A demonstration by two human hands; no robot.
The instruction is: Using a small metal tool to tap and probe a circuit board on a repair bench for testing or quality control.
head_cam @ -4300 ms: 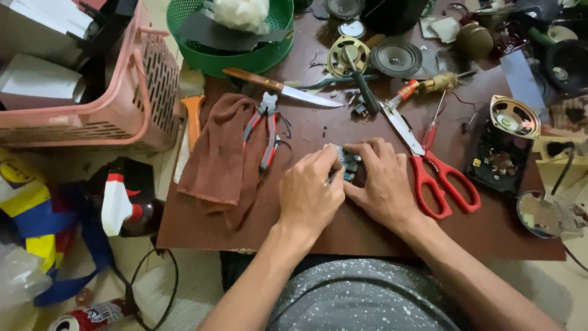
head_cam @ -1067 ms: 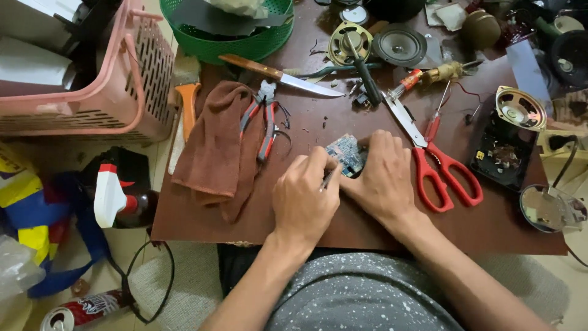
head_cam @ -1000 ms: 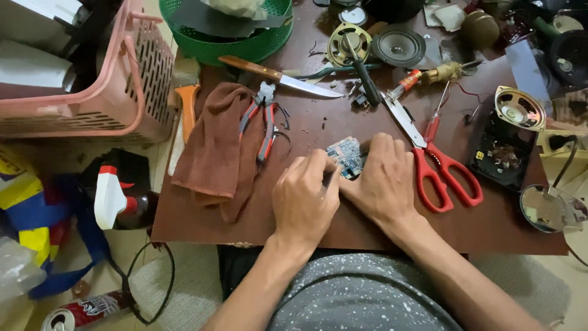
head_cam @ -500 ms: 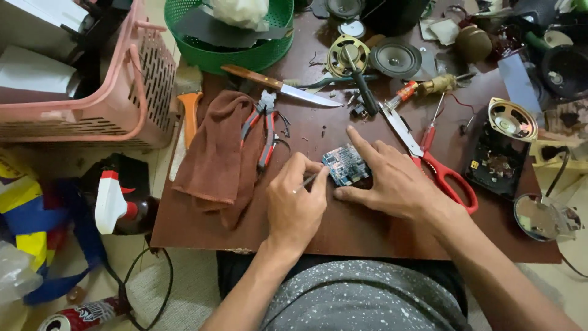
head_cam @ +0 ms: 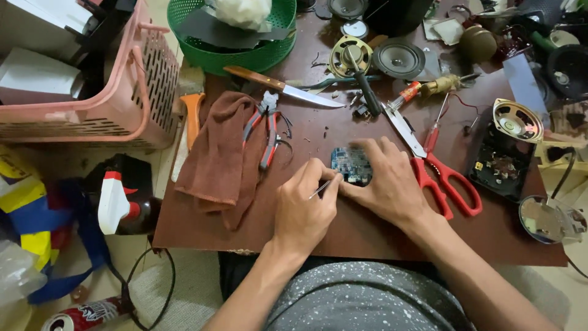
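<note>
A small blue circuit board (head_cam: 348,164) lies on the brown work board (head_cam: 343,239). My right hand (head_cam: 387,184) rests over it and grips its near edge with the fingertips. My left hand (head_cam: 303,209) pinches a thin metal pin-like tool (head_cam: 320,190) whose tip points at the board's left side. Which tool it is stays too small to tell.
Red-handled scissors (head_cam: 442,175) lie just right of my right hand. Pliers (head_cam: 264,129) and a brown cloth (head_cam: 219,153) lie left. A knife (head_cam: 288,89), speakers (head_cam: 398,59), a green basket (head_cam: 233,49) sit behind. A pink basket (head_cam: 110,104) stands far left, a black casing (head_cam: 503,164) right.
My hands drew apart from a tight huddle over the circuit board, which now shows between them. My left hand now pinches a thin tool at its edge.
</note>
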